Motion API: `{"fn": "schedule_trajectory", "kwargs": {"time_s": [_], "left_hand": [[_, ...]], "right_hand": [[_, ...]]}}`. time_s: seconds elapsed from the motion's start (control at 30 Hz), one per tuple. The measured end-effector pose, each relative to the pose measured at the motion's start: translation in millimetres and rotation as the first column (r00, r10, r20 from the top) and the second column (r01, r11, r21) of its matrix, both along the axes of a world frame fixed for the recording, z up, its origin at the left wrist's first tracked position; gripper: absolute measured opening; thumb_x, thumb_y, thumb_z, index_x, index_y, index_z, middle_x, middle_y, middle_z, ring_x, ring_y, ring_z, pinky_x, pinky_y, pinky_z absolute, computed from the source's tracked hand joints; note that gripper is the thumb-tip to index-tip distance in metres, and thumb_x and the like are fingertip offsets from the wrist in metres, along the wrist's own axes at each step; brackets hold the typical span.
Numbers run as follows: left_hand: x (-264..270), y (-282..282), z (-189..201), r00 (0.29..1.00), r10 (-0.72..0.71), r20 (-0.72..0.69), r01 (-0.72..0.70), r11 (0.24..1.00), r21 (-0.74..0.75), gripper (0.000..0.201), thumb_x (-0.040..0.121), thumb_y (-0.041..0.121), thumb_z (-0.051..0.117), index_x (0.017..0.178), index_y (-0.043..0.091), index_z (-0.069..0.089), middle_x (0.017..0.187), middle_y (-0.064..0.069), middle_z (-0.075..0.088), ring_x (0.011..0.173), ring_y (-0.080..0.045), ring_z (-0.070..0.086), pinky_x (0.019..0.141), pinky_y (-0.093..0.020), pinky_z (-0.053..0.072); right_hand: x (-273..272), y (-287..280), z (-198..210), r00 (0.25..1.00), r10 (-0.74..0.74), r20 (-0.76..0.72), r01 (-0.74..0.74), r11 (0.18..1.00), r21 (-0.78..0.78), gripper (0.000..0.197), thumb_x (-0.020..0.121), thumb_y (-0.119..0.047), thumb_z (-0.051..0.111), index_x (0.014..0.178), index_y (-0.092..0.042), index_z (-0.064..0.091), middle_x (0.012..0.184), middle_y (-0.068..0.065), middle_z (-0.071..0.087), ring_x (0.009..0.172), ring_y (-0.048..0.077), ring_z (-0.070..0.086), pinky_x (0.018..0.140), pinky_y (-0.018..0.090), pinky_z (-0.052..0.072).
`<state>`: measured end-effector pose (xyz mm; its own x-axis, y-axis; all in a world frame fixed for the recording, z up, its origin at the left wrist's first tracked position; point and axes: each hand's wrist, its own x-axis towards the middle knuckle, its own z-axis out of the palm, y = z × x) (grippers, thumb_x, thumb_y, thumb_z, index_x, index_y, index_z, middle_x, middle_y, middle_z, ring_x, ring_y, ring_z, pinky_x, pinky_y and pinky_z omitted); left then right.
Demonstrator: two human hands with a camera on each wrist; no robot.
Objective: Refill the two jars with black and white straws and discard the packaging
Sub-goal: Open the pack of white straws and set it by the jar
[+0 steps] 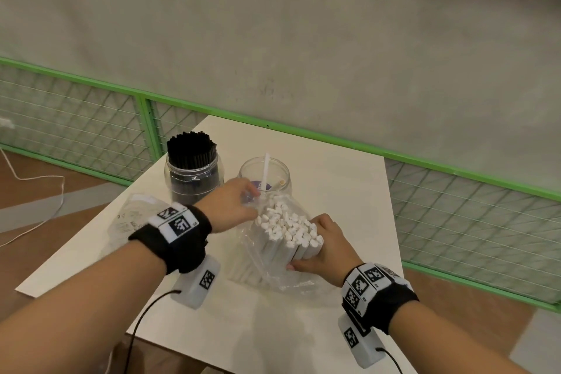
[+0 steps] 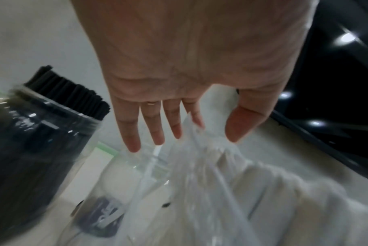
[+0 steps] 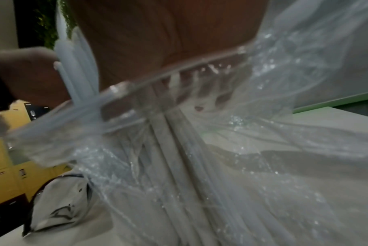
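Note:
A bundle of white straws [image 1: 288, 229] stands tilted in a clear plastic bag [image 1: 267, 270] on the white table [image 1: 343, 197]. My right hand [image 1: 306, 252] grips the bundle near its top, thumb on one side and fingers curled round the other [image 3: 115, 86]. My left hand [image 1: 252, 200] reaches over the bag's upper edge with straight, spread fingers [image 2: 155, 133], the index finger touching the plastic [image 2: 200, 149]. Behind stand a jar full of black straws [image 1: 192, 167] and a clear jar [image 1: 264, 176] holding one upright white straw.
An empty clear wrapper [image 1: 133, 215] lies on the table's left part, under my left forearm. A green mesh fence [image 1: 91, 118] runs behind the table. A white cable [image 1: 36, 191] trails over the floor at left.

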<state>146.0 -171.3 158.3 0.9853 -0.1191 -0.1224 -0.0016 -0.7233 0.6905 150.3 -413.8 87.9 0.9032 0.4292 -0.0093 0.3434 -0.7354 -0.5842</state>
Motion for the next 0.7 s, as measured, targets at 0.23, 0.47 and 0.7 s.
{"fn": "schedule_trajectory", "kwargs": {"time_s": [0.23, 0.47, 0.7], "left_hand": [[28, -17, 17, 0.953, -0.236, -0.190, 0.239, 0.971, -0.008, 0.058, 0.088, 0.037, 0.062, 0.141, 0.029, 0.038, 0.135, 0.005, 0.051, 0.112, -0.014, 0.054, 0.089, -0.018, 0.043], [35, -29, 11, 0.961, -0.255, -0.109, 0.260, 0.965, 0.034, 0.026, 0.095, 0.033, 0.051, 0.111, 0.019, 0.066, 0.105, 0.002, 0.066, 0.081, -0.003, 0.057, 0.070, -0.006, 0.037], [45, -27, 1, 0.956, -0.233, -0.179, 0.200, 0.962, -0.186, 0.016, 0.097, 0.017, 0.048, 0.096, 0.013, 0.064, 0.080, 0.008, 0.060, 0.075, -0.006, 0.054, 0.068, -0.007, 0.041]], "right_hand": [[-3, -5, -5, 0.998, 0.016, 0.058, -0.014, 0.999, -0.029, 0.089, 0.052, -0.065, 0.078, 0.128, -0.029, 0.049, 0.121, -0.012, 0.042, 0.113, 0.014, 0.043, 0.099, 0.036, 0.041], [-2, -11, -5, 0.998, 0.031, 0.047, -0.029, 0.998, -0.051, 0.120, 0.041, -0.082, 0.065, 0.143, -0.031, 0.028, 0.143, -0.012, 0.036, 0.136, 0.015, 0.027, 0.112, 0.043, 0.030], [-4, -7, 8, 0.999, 0.014, -0.038, -0.016, 0.999, -0.049, 0.129, 0.040, -0.077, 0.073, 0.147, -0.036, 0.014, 0.153, -0.013, 0.026, 0.145, 0.024, 0.015, 0.116, 0.052, 0.019]]}}
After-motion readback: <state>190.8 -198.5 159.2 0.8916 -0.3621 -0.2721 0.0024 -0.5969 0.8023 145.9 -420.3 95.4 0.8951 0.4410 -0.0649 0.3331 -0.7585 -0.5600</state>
